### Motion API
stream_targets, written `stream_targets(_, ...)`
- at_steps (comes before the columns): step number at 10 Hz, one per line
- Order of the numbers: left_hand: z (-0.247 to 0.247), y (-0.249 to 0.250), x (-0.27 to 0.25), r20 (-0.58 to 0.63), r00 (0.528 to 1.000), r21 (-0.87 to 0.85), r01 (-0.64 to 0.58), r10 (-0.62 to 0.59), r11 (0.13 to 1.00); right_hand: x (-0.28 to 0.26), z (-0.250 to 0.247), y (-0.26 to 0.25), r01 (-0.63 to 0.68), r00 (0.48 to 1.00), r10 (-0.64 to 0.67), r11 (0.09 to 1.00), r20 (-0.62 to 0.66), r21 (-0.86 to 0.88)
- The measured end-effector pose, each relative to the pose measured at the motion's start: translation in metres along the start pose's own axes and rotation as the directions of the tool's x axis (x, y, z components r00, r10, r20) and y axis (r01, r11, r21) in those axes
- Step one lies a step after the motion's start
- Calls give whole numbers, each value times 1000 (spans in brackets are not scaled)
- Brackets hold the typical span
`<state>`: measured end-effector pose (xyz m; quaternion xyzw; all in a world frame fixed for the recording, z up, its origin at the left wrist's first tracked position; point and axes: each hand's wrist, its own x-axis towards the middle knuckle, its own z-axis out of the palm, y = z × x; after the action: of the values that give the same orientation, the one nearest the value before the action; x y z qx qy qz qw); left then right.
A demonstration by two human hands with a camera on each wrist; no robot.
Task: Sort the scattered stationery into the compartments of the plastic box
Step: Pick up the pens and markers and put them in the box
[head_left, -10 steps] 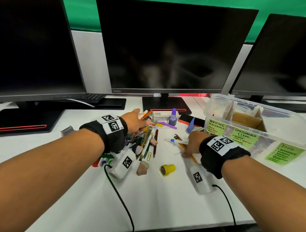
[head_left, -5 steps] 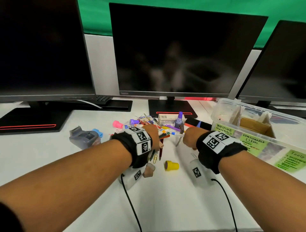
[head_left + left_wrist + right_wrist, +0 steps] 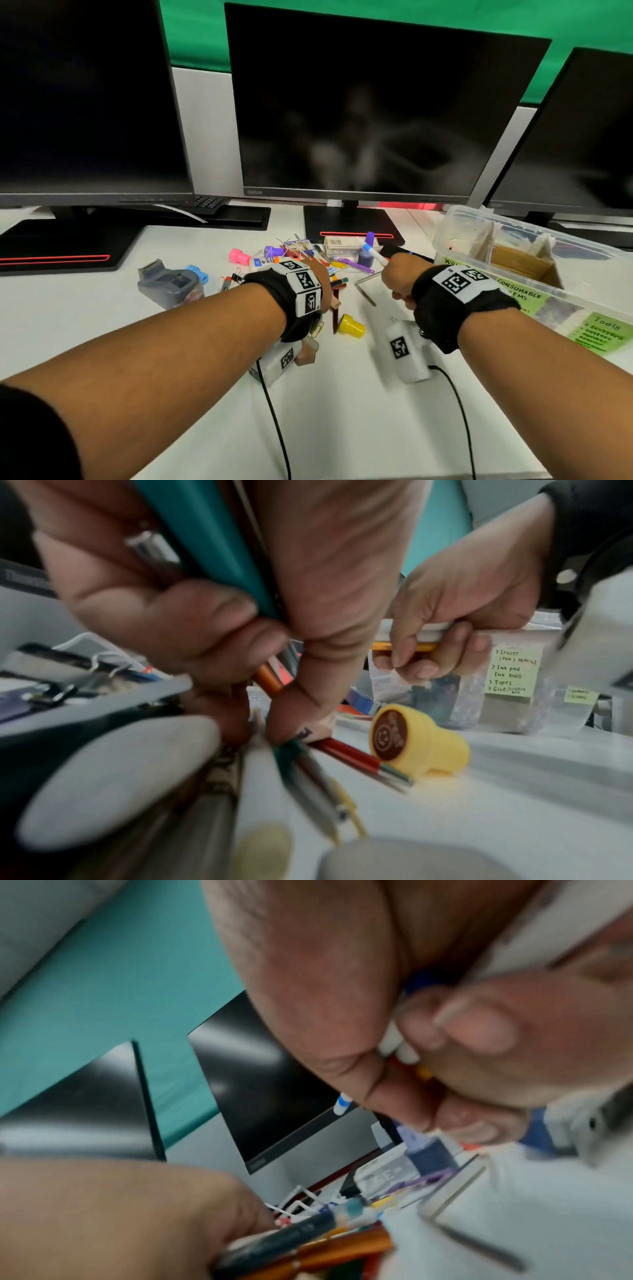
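Note:
My left hand point(image 3: 323, 275) grips a bundle of pens and pencils point(image 3: 219, 547), teal, orange and red, over the scattered stationery pile point(image 3: 301, 251). The bundle's tips point(image 3: 346, 753) rest on the desk beside a yellow stamp point(image 3: 351, 326). My right hand point(image 3: 397, 279) is closed around a white pen with a blue cap point(image 3: 375, 254) and a yellow pencil point(image 3: 404, 646), just above the desk. The clear plastic box point(image 3: 555, 308), with green compartment labels, stands to the right of that hand.
A grey stapler point(image 3: 168, 284), a blue stamp point(image 3: 199, 274) and a pink stamp point(image 3: 239, 256) lie left of the pile. A purple ink bottle point(image 3: 367, 253), a staples box point(image 3: 342, 244) and a metal hex key point(image 3: 364, 291) lie near the middle monitor's stand point(image 3: 349, 222).
My left hand has drawn back from the pile towards me with the pens in its grip. My right hand has lifted off the desk, taking up the white pen along with the pencil.

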<state>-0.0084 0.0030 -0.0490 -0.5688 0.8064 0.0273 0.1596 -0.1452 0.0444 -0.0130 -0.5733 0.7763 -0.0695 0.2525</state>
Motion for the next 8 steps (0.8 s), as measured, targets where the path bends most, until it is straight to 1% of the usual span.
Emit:
stream_targets(1,2,-3,0,-19,1000,-46,22,-23,999,0,7,-5,7,998,-9,999,65,31)
stream_targets(2,2,-3,-1,-35,999,-34,30,-31,999,1,20,-16,-11,985,9,1000,175,7)
stream_targets(3,2,-3,-3,-47,999,-5,10,-10,1000,2,31,-30,57,988,-20,967,151,-247)
stream_targets(4,5,-1,-5,-34,999,54,-29,31,998,10,40,-42,91,986,-30,921,165,-378)
stream_targets(5,2,-1,-9,4,1000,7,9,-9,1000,15,47,-47,86,981,-5,910,195,-406)
stream_targets(6,0,-2,-6,29,999,-86,23,-21,996,18,48,-47,106,986,-47,920,161,-377)
stream_targets(7,2,-4,-5,36,998,-134,52,-48,990,19,49,-46,114,987,-65,925,146,-361)
stream_targets(8,-1,-7,-9,-13,1000,-212,18,-21,977,21,49,-41,103,992,-77,958,104,-267)
